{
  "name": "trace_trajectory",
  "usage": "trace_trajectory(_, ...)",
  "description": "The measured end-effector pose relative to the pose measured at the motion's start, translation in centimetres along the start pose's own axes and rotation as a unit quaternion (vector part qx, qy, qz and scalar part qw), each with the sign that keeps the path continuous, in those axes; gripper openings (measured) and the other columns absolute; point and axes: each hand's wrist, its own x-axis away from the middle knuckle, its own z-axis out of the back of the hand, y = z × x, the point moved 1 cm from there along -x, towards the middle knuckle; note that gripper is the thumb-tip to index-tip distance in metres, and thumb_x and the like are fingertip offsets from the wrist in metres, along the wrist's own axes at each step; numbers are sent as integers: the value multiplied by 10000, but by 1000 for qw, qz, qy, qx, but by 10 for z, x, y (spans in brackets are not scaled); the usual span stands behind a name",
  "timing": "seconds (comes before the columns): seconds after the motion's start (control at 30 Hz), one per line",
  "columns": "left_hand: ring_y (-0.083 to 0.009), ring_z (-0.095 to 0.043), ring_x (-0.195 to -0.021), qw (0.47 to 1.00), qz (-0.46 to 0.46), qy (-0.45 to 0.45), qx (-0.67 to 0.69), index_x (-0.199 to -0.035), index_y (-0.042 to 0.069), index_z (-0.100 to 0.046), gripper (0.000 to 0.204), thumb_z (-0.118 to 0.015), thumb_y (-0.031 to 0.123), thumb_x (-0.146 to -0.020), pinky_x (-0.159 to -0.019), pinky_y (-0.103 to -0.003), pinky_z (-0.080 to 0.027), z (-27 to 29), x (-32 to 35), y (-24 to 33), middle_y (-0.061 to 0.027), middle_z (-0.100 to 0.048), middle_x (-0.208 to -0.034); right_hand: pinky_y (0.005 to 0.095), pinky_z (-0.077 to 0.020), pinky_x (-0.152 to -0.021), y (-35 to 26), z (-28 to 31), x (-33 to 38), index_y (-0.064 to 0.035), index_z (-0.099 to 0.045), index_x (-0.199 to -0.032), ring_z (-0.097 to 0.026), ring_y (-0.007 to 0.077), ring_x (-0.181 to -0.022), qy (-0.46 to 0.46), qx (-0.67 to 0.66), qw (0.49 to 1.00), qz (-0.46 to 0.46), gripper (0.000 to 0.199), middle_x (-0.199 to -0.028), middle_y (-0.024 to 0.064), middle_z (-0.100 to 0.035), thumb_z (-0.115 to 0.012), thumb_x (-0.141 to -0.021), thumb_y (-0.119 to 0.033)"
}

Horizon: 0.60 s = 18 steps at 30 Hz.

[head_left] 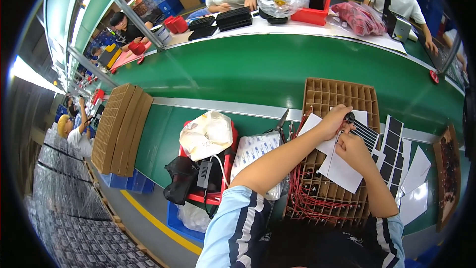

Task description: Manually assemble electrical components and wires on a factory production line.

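Left hand (333, 123) was pinching a small black round part (350, 117) over the cardboard grid tray (337, 94) on the counter (258, 69); right hand (353, 150) was closed on a white paper sheet (342, 171) just below it. Looked like the sticking-on step, so next would need careful lining up. Black label strips (394, 149) lay to the right, red-wired parts (312, 196) filled the tray, and a white bag (206, 134) sat on a red bin (215, 196) to the left
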Motion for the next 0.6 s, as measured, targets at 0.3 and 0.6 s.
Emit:
trace_trajectory(0.3,-191,-492,-409,999,-26,-23,-1,-827,53,-352,196,-462,212,-860,-582,-312,-513,9,-5,-6,-99,-493,-630,315,-391,-478,1,-3,-1,8,-463,-675,-495,214,-487,-34,10,999,-11,193,-551,106,-496,-644,-680,-60)
trace_trajectory(0.6,-185,-518,-435,1000,-20,-5,-22,-836,55,-363,199,-476,218,-855,-540,-300,-507,6,-6,-6,-90,-496,-644,320,-399,-484,3,-3,3,26,-485,-745,-491,252,-493,14,-17,1000,-14,84,-591,127,-497,-549,-691,27)
